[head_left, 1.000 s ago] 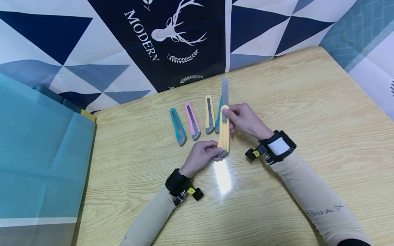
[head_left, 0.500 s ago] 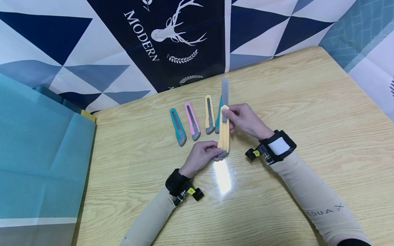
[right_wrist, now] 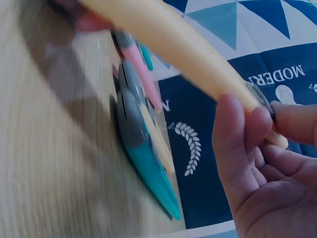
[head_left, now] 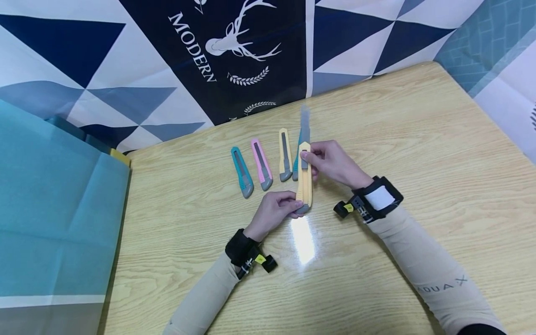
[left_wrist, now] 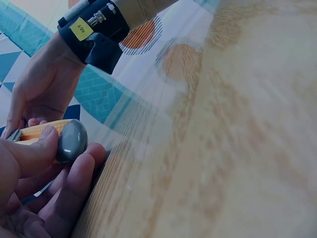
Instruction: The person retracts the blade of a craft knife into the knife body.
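Observation:
A yellow utility knife (head_left: pixel 305 186) is held up over the table by both hands, its grey blade (head_left: pixel 305 128) sticking far out of the top and blurred at the tip. My left hand (head_left: pixel 274 211) pinches the grey end cap (left_wrist: pixel 73 141) at the bottom. Higher up, my right hand (head_left: pixel 335 163) grips the yellow body, its thumb on the grey slider (head_left: pixel 304 163). In the right wrist view the right fingers (right_wrist: pixel 230 124) support the back of the body. Behind the held knife lies a teal utility knife (right_wrist: pixel 143 153), partly hidden in the head view.
Left of the held knife, a yellow utility knife (head_left: pixel 285 153), a pink one (head_left: pixel 262 163) and a teal one (head_left: pixel 242 172) lie in a row on the wooden table (head_left: pixel 180 223). A patterned cloth (head_left: pixel 251 51) hangs along the back edge.
My right thumb and the slider have shifted slightly down along the knife's body, and the blade has drawn in a little. The left hand stays at the end cap.

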Motion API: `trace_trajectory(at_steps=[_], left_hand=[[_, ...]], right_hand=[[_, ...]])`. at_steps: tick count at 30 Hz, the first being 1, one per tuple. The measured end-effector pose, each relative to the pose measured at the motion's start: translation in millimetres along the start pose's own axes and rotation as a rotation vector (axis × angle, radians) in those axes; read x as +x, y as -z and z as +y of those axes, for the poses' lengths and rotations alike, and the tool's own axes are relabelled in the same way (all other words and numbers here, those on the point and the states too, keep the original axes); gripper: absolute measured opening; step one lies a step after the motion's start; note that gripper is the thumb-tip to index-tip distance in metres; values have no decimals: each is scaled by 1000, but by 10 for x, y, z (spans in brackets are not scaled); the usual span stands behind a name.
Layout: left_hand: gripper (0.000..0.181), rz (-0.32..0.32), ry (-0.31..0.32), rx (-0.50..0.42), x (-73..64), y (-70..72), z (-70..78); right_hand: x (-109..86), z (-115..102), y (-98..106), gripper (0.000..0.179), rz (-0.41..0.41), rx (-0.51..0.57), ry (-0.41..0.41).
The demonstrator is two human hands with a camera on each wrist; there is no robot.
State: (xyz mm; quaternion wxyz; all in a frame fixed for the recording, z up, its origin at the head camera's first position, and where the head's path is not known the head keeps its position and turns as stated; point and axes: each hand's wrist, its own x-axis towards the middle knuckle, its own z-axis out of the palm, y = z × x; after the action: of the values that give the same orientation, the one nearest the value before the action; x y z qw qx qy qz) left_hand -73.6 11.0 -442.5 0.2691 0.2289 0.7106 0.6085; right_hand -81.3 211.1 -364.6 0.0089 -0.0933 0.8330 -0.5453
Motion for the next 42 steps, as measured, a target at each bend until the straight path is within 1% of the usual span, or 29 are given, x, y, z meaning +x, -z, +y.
trace_trajectory(at_steps=[5,9,14,18,21,24,26,27,29,33,34,36,39,42], left_hand=[[16,-5,-11,10,-46,-15,173],[16,-5,-10,16,-59,-23,229],[18,-14,9,32,-70,-14,250],[17,5,13,15,-56,-13,187],[16,16,12,-2,-22,-10,61],[15,20,6,-1,9,-1,-53],[15,18,-4,1,19,3,-96],[15,18,-10,3,21,3,-104],[15,4,-18,4,0,0,-27],[16,-15,-13,4,-45,-8,148],[16,-19,-12,5,-55,-10,191],[16,-17,-12,3,-57,-12,193],[16,-15,-11,4,-59,-13,192],[16,-16,-10,6,-59,-11,191]], right_hand=[[2,5,-7,23,-8,5,1],[-1,2,-3,22,-16,-7,0],[-1,-17,-4,18,-45,-15,-22],[24,47,-19,17,-44,-14,-30],[73,202,-43,19,-40,-8,-34],[118,352,-63,21,-42,0,-49],[128,391,-61,22,-48,6,-57],[119,352,-55,22,-50,7,-62],[92,260,-36,22,-52,9,-62],[95,265,-27,25,-68,1,-72],[107,315,-31,26,-77,5,-75],[135,415,-41,28,-96,18,-86],[135,421,-39,30,-120,41,-95],[134,431,-31,32,-128,44,-81]])
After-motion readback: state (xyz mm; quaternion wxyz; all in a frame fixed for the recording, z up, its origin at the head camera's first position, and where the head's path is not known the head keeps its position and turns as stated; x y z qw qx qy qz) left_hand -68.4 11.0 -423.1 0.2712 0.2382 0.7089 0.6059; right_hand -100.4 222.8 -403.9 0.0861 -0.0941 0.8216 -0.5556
